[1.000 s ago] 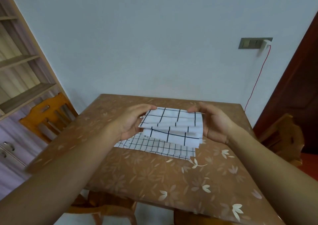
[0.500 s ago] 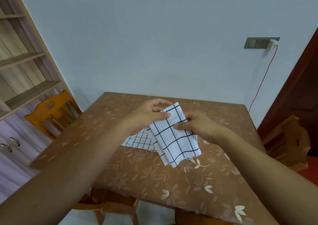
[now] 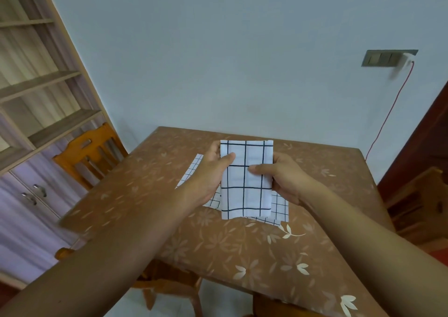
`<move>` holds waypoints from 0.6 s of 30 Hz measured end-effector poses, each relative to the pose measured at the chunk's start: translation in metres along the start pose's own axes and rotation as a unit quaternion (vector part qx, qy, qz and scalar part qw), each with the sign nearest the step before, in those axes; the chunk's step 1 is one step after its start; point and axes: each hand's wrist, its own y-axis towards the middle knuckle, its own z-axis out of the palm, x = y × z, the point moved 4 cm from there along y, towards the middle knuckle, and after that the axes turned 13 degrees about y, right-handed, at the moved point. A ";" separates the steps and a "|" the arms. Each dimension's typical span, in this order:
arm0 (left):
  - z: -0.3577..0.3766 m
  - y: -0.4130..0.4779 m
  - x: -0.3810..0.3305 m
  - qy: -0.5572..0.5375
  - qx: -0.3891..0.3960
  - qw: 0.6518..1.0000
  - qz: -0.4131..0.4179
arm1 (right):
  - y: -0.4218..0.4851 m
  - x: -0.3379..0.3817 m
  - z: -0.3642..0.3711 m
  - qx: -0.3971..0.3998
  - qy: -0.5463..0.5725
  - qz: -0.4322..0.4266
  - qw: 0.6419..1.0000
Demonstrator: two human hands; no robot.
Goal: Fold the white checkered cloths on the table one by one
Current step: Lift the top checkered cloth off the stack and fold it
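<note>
holding a folded white cloth with wide black checks (image 3: 246, 178) above the table (image 3: 242, 249), both hands pinch it from opposite sides. in the head view, the left hand (image 3: 213, 173) grips the cloth's left edge, thumb pressed on the front face and fingers hidden behind. the right hand (image 3: 278, 178) grips the right edge the same way, thumb lying across the front near the middle of the cloth. the cloth hangs as a tall, narrow rectangle, its top edge level and its lower edge loose, just above the table.

under the held cloth, a second white cloth with a finer check (image 3: 278, 207) lies flat on the table, showing past the held cloth to the left and to the lower right. the table carries a brown cover printed with pale leaves. left of the table stands a wooden chair (image 3: 89, 154), and further left of that a shelf unit (image 3: 36, 94). on the wall beyond the table's right corner sits a switch plate (image 3: 385, 57) with a red cable (image 3: 388, 113) hanging from it.
</note>
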 end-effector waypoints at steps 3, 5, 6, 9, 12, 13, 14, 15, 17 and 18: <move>0.001 -0.001 0.000 0.034 0.007 0.999 -0.004 | 0.002 0.000 0.005 0.008 0.015 0.003 1.000; 0.002 -0.001 0.000 0.050 0.006 0.999 0.005 | 0.002 0.002 0.008 0.009 0.019 0.002 1.000; 0.002 -0.001 -0.001 0.054 0.001 0.998 0.013 | 0.002 0.003 0.009 0.008 0.023 0.000 1.000; 0.003 -0.002 -0.003 0.052 -0.009 0.998 0.040 | 0.000 0.005 0.010 -0.009 0.032 -0.023 0.999; -0.002 -0.002 -0.004 0.037 -0.026 0.998 0.046 | -0.001 0.009 0.005 -0.074 0.017 -0.092 0.993; -0.004 -0.002 -0.005 0.030 -0.027 0.998 0.041 | 0.000 0.010 0.005 -0.082 0.015 -0.103 0.991; -0.005 -0.002 -0.005 0.021 -0.027 0.999 0.034 | 0.000 0.010 0.006 -0.081 0.014 -0.108 0.991; -0.007 -0.002 -0.006 0.011 -0.027 0.999 0.027 | 0.001 0.011 0.007 -0.075 0.012 -0.109 0.991; -0.011 -0.001 -0.006 0.001 -0.036 0.999 0.018 | 0.003 0.010 0.011 -0.066 0.006 -0.105 0.992; -0.013 -0.002 -0.006 -0.001 -0.041 0.999 0.013 | 0.003 0.009 0.012 -0.063 0.007 -0.102 0.993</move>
